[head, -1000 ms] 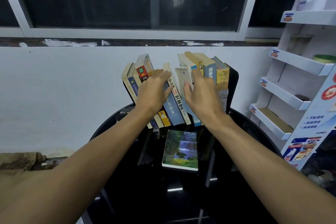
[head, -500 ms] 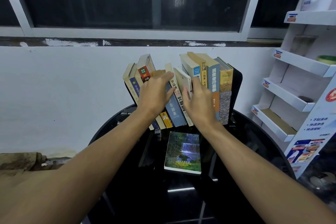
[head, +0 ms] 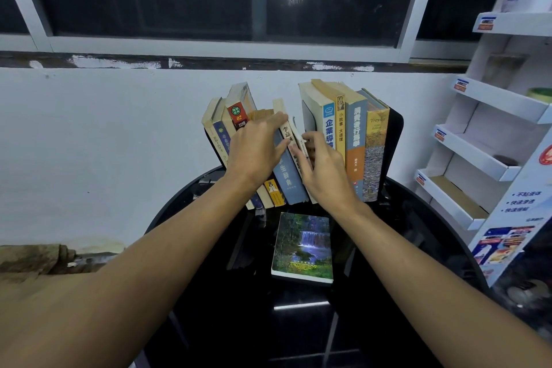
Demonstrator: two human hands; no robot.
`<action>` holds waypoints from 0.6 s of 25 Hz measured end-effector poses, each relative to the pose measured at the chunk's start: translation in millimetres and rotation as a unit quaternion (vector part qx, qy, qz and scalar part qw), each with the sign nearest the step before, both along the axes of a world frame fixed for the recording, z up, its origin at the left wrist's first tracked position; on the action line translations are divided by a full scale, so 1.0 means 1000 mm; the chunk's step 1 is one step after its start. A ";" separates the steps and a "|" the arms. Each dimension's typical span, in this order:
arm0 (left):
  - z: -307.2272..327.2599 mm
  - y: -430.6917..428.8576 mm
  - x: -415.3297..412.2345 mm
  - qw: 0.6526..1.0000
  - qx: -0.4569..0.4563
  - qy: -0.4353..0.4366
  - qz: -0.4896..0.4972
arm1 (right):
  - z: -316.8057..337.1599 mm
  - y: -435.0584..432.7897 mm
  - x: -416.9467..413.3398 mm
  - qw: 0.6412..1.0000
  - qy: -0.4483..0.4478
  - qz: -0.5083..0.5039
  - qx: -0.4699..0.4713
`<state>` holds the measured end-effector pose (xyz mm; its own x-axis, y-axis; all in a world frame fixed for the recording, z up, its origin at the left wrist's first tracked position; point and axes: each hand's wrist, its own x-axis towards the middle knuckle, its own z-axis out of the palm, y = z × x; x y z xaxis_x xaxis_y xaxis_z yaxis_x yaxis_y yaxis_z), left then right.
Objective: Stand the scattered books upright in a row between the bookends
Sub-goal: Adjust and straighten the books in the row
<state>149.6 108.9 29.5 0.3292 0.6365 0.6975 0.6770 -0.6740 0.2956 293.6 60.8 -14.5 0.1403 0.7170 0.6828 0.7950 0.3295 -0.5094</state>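
Note:
A row of books stands at the back of the round black table (head: 418,248). The left group of books (head: 286,176) leans to the left against a mostly hidden black bookend (head: 215,155). Upright against the right black bookend (head: 394,140) is the right group of books (head: 355,140). My left hand (head: 257,152) presses its straight fingers on the spines of the leaning books. My right hand (head: 324,173) pinches a thin pale book (head: 298,140) at the gap between the two groups. A waterfall-cover book (head: 303,245) lies flat in front of the row.
A white wall and a dark window rise right behind the books. At the right stands a white cardboard display rack (head: 478,158) with several shelves, close to the table's edge. Brown rubble (head: 44,257) lies low on the left.
The thin pale book has tipped left onto the leaning group, and a gap has opened beside the upright right group. My right hand has slid lower and leftward with it.

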 end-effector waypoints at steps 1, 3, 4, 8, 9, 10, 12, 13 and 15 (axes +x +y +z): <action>0.000 0.000 0.000 1.000 0.000 0.001 0.002 | 0.004 -0.004 0.003 1.000 -0.004 0.018 -0.024; 0.000 0.002 0.000 1.000 -0.001 0.003 0.002 | 0.014 -0.012 0.010 0.995 -0.024 0.046 -0.088; 0.000 0.002 0.000 1.000 -0.001 0.003 0.001 | 0.019 -0.014 0.015 0.990 -0.043 0.058 -0.123; 0.000 0.001 0.001 1.000 -0.002 0.002 0.002 | 0.027 -0.014 0.030 0.968 -0.122 0.094 -0.199; 0.000 0.001 0.001 1.000 -0.003 0.001 0.001 | 0.028 -0.013 0.032 0.968 -0.139 0.088 -0.191; 0.000 0.001 0.001 1.000 -0.006 0.001 0.001 | 0.028 -0.011 0.033 0.969 -0.154 0.078 -0.174; 0.000 0.002 0.001 1.000 -0.008 0.001 0.002 | 0.031 -0.007 0.036 0.973 -0.182 0.060 -0.127; -0.001 0.002 0.001 1.000 -0.008 0.000 0.003 | 0.031 -0.005 0.037 0.973 -0.199 0.053 -0.105; -0.002 0.003 0.001 1.000 -0.007 -0.003 0.002 | 0.030 -0.003 0.038 0.968 -0.235 0.040 -0.073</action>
<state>150.9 111.5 28.0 0.3225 0.6474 0.6905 0.6776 -0.6673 0.3091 331.4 58.1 15.7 -0.2208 0.8062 0.5488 0.9255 0.3508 -0.1429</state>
